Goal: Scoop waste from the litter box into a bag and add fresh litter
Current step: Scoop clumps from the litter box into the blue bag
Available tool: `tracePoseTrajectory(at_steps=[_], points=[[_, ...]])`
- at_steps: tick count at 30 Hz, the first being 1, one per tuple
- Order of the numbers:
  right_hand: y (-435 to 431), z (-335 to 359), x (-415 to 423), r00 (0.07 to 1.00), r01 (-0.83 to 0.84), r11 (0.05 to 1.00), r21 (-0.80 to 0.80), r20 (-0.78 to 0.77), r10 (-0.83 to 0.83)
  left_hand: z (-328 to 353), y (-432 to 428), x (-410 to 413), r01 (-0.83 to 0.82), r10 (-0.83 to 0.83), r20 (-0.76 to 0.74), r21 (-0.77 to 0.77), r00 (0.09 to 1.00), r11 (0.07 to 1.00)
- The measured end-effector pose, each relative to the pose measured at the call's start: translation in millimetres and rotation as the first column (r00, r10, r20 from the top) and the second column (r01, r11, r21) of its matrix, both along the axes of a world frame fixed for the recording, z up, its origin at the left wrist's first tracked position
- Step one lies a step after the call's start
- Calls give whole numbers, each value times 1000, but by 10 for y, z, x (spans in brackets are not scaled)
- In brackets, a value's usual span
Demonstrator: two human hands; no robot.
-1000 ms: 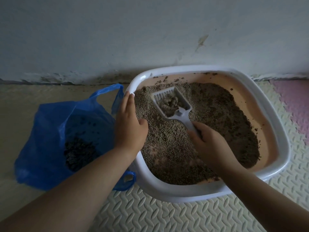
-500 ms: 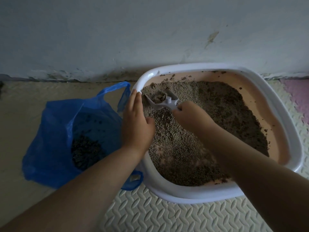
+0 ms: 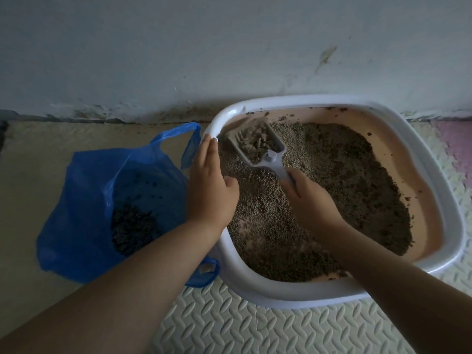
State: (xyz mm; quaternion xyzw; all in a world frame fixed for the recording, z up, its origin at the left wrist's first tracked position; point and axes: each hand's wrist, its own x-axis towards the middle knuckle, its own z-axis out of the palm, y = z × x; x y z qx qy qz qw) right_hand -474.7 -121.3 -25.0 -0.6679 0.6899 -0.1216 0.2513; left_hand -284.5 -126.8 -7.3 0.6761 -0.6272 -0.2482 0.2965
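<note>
Head view: right hand (image 3: 310, 200) grips white plastic scoop (image 3: 273, 160) above granular litter (image 3: 332, 175); flat left hand (image 3: 209, 186) rests on glossy rounded litter box (image 3: 281, 293) rim.

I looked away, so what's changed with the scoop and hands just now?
The right hand, still gripping the handle, carried the loaded scoop from mid-litter to the far-left corner of the litter box, beside the left hand. The left hand stayed resting on the rim; the blue bag stayed put.

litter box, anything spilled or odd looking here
No clear spill outside the litter box. Litter lies unevenly, leaving the pink inner surface bare along the right side, and crumbs cling to the far inner wall.
</note>
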Motion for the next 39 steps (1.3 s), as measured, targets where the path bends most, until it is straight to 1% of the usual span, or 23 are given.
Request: tracePoseTrajectory(at_steps=[5,11,14,19,21,24,26,29,31,34,39], points=[[252,121,-159,998,62,996,-57,6,-62,-17,-13,1,-2,2,-5,-4,1000,1000],[443,217,-265,997,54,994,-92,-57,-59,-10,-1,10,5,-5,-19,9,1000,1000],[468,240,-274,994,14,995,-95,-108,-24,-8,-4,12,7,-7,-27,6,1000,1000],[501,268,-273,996,16,991,-132,-86,-28,13,5,8,12,-12,-21,12,1000,1000],[520,271,-278,997,45,991,-130,-60,-53,16,10,11,10,-10,-23,18,1000,1000],[543,274,-286,998,19,991,-133,-54,-26,14,8,14,13,-13,-17,10,1000,1000],[541,279,-287,998,43,991,-130,-28,-47,11,8,16,11,-10,-10,8,1000,1000],[545,287,-275,999,35,992,-120,-26,-39,9,10,9,12,-11,-1,8,1000,1000],[545,308,-274,998,65,991,-118,24,-63,8,10,12,11,-11,-4,7,1000,1000],[488,369,-300,992,101,994,-47,83,-97,-6,7,12,11,-11,-6,5,1000,1000],[140,389,-300,993,97,984,151,46,-105,-35,4,5,2,-2,-4,0,1000,1000]])
